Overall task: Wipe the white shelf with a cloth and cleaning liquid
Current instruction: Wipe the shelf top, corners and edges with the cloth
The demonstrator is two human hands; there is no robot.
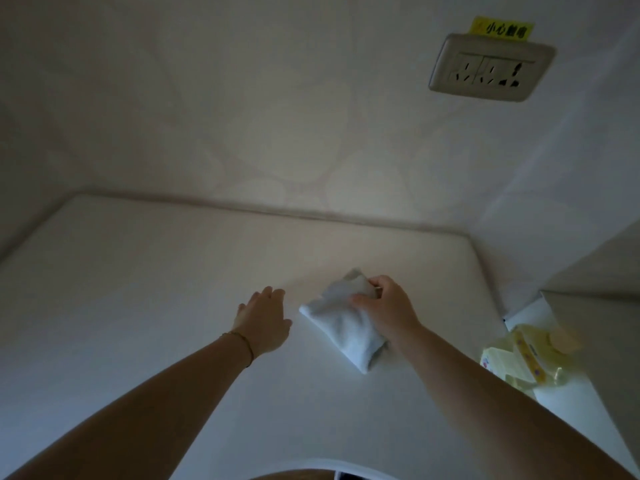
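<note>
The white shelf [138, 306] fills the lower half of the view, its back edge against the wall. A folded white cloth [343, 330] lies on it right of centre. My right hand [384, 306] grips the cloth's far end, fingers closed on the fabric. My left hand [265, 317] rests flat on the shelf just left of the cloth, fingers apart, holding nothing; a thin bracelet circles its wrist. A yellow bottle of cleaning liquid [530, 355] lies on a lower surface at the right, partly hidden by my right forearm.
A wall socket [491, 67] with a yellow warning label above it sits high on the wall at the right. A grey ledge [595, 323] juts in at the right edge beside the bottle. The wall meets the shelf along its back.
</note>
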